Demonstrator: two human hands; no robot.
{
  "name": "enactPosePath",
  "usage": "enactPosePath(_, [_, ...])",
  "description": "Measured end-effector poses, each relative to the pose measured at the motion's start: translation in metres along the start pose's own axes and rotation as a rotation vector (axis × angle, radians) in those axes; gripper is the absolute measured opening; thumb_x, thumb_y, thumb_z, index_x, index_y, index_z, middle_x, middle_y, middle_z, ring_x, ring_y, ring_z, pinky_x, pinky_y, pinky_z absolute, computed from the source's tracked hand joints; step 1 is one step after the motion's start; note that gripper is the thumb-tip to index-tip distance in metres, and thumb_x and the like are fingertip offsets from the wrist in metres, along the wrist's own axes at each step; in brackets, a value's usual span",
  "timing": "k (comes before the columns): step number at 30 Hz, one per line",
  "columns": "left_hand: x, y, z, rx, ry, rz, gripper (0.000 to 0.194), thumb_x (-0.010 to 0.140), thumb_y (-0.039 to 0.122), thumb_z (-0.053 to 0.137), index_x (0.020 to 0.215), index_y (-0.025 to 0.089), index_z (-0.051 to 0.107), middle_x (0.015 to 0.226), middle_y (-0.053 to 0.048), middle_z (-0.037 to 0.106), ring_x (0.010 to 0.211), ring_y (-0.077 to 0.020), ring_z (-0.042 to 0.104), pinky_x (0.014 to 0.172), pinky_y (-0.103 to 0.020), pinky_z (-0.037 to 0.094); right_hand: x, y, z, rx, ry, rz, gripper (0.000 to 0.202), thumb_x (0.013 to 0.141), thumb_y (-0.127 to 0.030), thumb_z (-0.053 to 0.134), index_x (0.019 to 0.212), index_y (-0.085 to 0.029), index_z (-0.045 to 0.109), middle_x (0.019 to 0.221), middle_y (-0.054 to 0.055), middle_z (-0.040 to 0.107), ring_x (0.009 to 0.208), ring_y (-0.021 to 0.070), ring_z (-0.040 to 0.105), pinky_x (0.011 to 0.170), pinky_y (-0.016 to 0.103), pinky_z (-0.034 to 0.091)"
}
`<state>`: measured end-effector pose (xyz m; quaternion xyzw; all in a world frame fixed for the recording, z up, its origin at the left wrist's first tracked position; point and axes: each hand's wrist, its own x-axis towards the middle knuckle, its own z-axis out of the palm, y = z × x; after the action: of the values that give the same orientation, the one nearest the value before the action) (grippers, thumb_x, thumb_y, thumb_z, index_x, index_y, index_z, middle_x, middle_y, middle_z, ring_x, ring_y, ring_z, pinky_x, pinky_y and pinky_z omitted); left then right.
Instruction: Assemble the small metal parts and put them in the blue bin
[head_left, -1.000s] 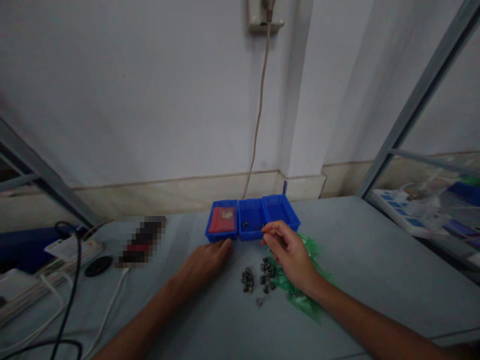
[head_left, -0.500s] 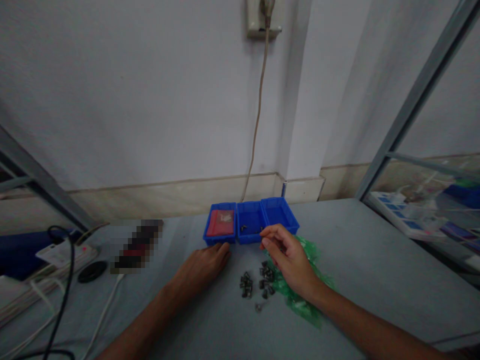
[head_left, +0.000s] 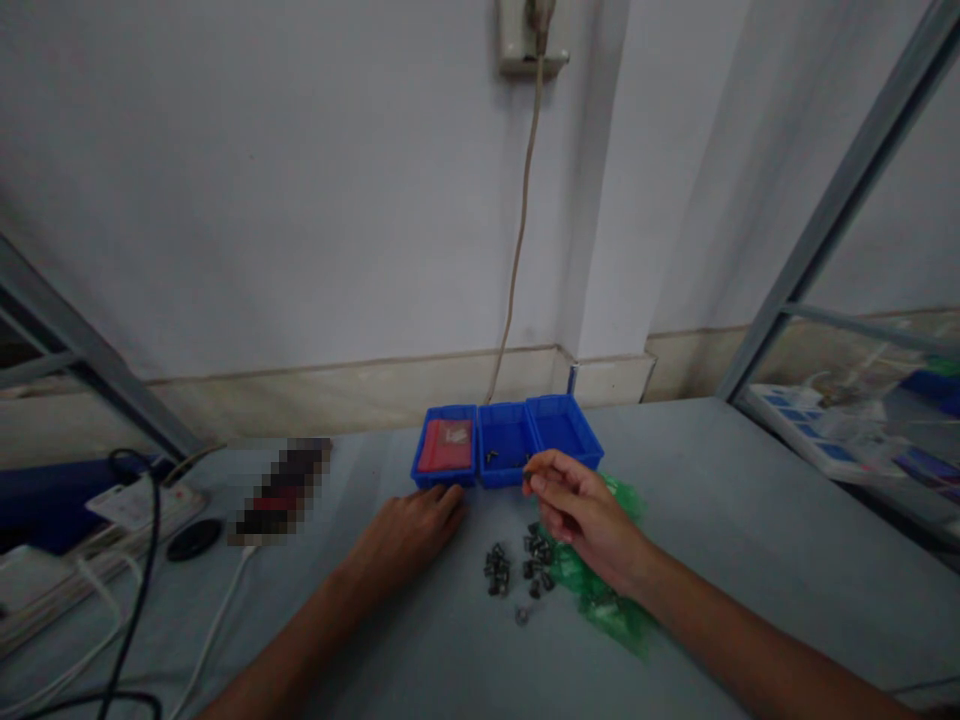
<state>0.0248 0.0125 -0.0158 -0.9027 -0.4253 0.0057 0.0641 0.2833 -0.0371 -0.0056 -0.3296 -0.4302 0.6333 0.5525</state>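
Note:
My left hand (head_left: 420, 522) lies palm down on the table, holding nothing, its fingertips at the front wall of the left blue bin (head_left: 417, 478). Inside that bin is a red packet (head_left: 445, 444). My right hand (head_left: 574, 505) is closed in a pinch just in front of the middle blue bin (head_left: 502, 424); whatever sits between the fingertips is too small to name. A few small metal parts (head_left: 491, 456) lie in the middle bin. Between my hands are two clusters of small dark metal pieces (head_left: 496, 570), with a single metal piece (head_left: 522, 616) nearer me.
Beneath and beside my right hand spreads green plastic wrap (head_left: 611, 610). The right blue bin (head_left: 562, 426) adjoins the middle one. At left are a blurred-out dark object (head_left: 281, 495), a black disc (head_left: 193, 540), cables and a power strip (head_left: 97, 560). Metal posts stand at both sides.
The fingers of my right hand have drawn closer together in front of the middle bin. My left hand stays in place. The whole view has shifted slightly.

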Motion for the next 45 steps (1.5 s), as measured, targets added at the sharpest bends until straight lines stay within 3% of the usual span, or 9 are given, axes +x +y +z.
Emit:
enactPosePath(5, [0.0,0.002,0.001,-0.003,0.001,-0.019,0.023,0.113,0.035,0.043,0.118,0.02,0.06,0.106,-0.011,0.076,0.09,-0.0277,0.077,0.072,-0.035,0.06,0.001,0.002,-0.001,0.14,-0.004,0.111,0.033,0.088,-0.047,0.084,0.093,-0.018,0.068,0.079,-0.002,0.06,0.05,0.0049,0.035,0.043,0.02,0.021])
enactPosePath(10, [0.001,0.001,0.004,0.023,-0.01,-0.004,0.022,0.114,0.034,0.043,0.116,0.02,0.059,0.103,-0.009,0.076,0.089,-0.0276,0.077,0.07,-0.034,0.059,0.002,0.002,-0.003,0.204,-0.045,0.177,0.043,0.092,-0.054,0.079,0.078,-0.018,0.06,0.058,-0.01,0.037,0.047,0.0062,0.019,0.043,0.021,0.018])
enactPosePath(17, [0.001,-0.004,0.012,0.021,0.033,0.052,0.02,0.114,0.033,0.041,0.113,0.021,0.058,0.099,-0.008,0.074,0.085,-0.0243,0.076,0.068,-0.03,0.058,0.003,0.003,-0.006,0.21,-0.089,0.2,0.045,0.094,-0.056,0.076,0.076,-0.021,0.053,0.058,-0.011,0.027,0.049,0.0082,0.012,0.042,0.022,0.017])
enactPosePath(24, [0.002,-0.006,0.016,0.02,0.045,0.046,0.021,0.114,0.034,0.041,0.112,0.021,0.058,0.1,-0.008,0.074,0.086,-0.023,0.075,0.069,-0.029,0.057,0.001,0.004,-0.004,0.188,-0.057,0.159,0.039,0.094,-0.052,0.078,0.084,-0.019,0.06,0.063,-0.009,0.039,0.047,0.0055,0.018,0.042,0.02,0.017])
enactPosePath(31, [0.001,-0.002,0.009,-0.009,0.033,0.007,0.021,0.114,0.035,0.041,0.114,0.021,0.057,0.107,-0.009,0.074,0.091,-0.024,0.076,0.072,-0.03,0.058,-0.001,0.004,0.003,-0.046,0.035,0.001,0.035,0.092,-0.054,0.076,0.098,-0.022,0.065,0.086,0.0,0.064,0.054,0.0083,0.045,0.039,0.018,0.028])
enactPosePath(36, [0.001,0.003,0.002,-0.013,-0.007,-0.05,0.021,0.113,0.036,0.042,0.117,0.021,0.057,0.107,-0.01,0.075,0.09,-0.026,0.076,0.07,-0.031,0.058,-0.002,0.008,0.002,-0.324,0.101,-0.146,0.031,0.093,-0.053,0.075,0.1,-0.024,0.065,0.074,-0.003,0.059,0.051,0.0108,0.046,0.038,0.02,0.034])
enactPosePath(39, [0.002,0.003,0.003,-0.015,-0.02,-0.04,0.022,0.114,0.034,0.04,0.119,0.021,0.057,0.109,-0.01,0.075,0.092,-0.0277,0.077,0.07,-0.033,0.058,-0.003,0.011,0.001,-0.471,0.145,-0.224,0.023,0.096,-0.046,0.073,0.1,-0.024,0.067,0.078,-0.003,0.058,0.05,0.0101,0.044,0.041,0.022,0.034])
enactPosePath(45, [0.001,0.0,0.008,-0.032,-0.01,-0.009,0.019,0.114,0.031,0.042,0.118,0.021,0.058,0.108,-0.009,0.076,0.093,-0.026,0.077,0.07,-0.031,0.058,-0.004,0.01,0.002,-0.6,0.178,-0.315,0.008,0.094,-0.03,0.075,0.094,-0.024,0.069,0.087,0.0,0.061,0.078,0.0179,0.058,0.063,0.027,0.045])
